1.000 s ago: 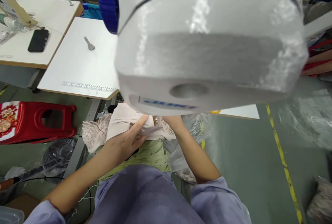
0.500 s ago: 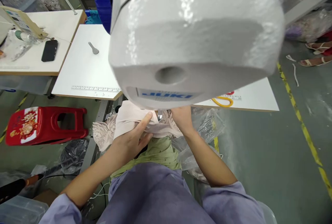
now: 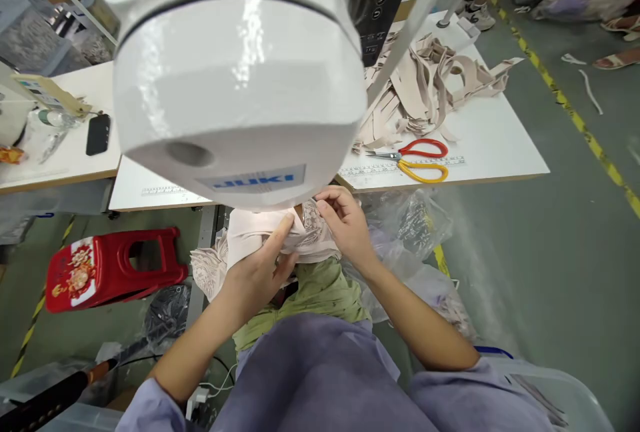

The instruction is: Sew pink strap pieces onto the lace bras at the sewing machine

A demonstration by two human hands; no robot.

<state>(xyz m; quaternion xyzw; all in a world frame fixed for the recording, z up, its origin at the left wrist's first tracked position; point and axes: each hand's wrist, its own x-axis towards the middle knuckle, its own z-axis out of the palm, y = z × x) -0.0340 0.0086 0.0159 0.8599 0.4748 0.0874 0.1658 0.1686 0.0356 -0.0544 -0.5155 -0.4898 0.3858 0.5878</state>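
Observation:
A pale pink garment piece with lace (image 3: 260,232) lies under the head of a white JUKI sewing machine (image 3: 240,85). My left hand (image 3: 257,272) grips its near edge, the thumb flat on top of the smooth cloth and the other fingers curled underneath. At the lace on the right side, my right hand (image 3: 347,222) has its thumb and forefinger pinched together at the edge. The machine head hides the needle area. More lace (image 3: 207,269) hangs in a bunch to the left.
Red-and-yellow-handled scissors (image 3: 423,160) lie on the white table (image 3: 505,145) beside heaped beige fabric strips (image 3: 425,85). A red stool (image 3: 115,269) stands at left on the floor. A phone (image 3: 98,134) rests on the neighbouring table. Clear plastic bags (image 3: 410,252) hang at right.
The head view has shifted, bringing the scissors and fabric strips into sight. My right hand's fingers, earlier hidden behind the machine head, now show at the lace. My left hand keeps its hold.

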